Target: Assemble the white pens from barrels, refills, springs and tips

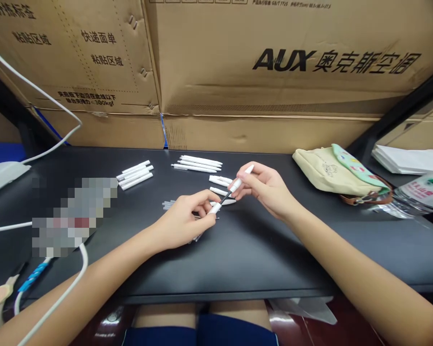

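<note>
1. Between the left hand (187, 216) and the right hand (263, 187), a pen in two parts was held aslant over the tabletop (238, 274), its dark refill (225, 197) bare across the gap.
2. This pen seemed about midway, neither whole nor fully apart; whether it was being joined or parted could not be told. Several whole-looking pens (198, 164) lay together farther back, apparently complete, while loose parts suggested that more remained to be handled.
3. The left hand pinched the white barrel (215, 208) at the pen's lower end; the right hand gripped the white front piece (243, 177) at the upper end, its point angled up and away.
4. White pointed pieces (220, 181) lay just beside the right hand's fingers, and slim clear parts (168, 204) were partly hidden by the left hand.
5. Farther left lay a row of white tubes (135, 175).
6. Well to the right sat a cream pouch (315, 170) and a bottle (424, 192); cardboard boxes (220, 48) stood behind.
</note>
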The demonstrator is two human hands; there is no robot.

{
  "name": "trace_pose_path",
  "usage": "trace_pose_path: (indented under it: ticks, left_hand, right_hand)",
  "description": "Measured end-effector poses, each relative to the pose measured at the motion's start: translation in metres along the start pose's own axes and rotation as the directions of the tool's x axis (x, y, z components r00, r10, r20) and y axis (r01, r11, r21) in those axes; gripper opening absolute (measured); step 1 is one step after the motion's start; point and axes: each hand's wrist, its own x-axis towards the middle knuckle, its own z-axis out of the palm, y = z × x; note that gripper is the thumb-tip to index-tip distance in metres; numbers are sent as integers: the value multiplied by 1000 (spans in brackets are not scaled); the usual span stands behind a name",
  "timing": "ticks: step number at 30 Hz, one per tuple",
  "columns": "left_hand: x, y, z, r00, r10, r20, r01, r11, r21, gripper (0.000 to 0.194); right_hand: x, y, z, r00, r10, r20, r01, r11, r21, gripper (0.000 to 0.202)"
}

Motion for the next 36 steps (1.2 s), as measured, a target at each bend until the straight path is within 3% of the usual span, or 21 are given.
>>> trace_pose_path:
  ticks: [14,24,36]
  left_hand:
    - [0,1,0,999,4,-34,-6,999,-34,25]
    - [-1,2,0,1000,2,-30,-2,1000,-14,27]
    - [0,1,0,999,47,-24,-44,995,90,25]
  right_hand:
    - [-1,2,-4,985,86,152,-79,995,-56,21]
    - [-3,-2,1,992,85,97,-70,986,-150,20]
    - [-4,0,3,990,101,100,-88,989,-122,22]
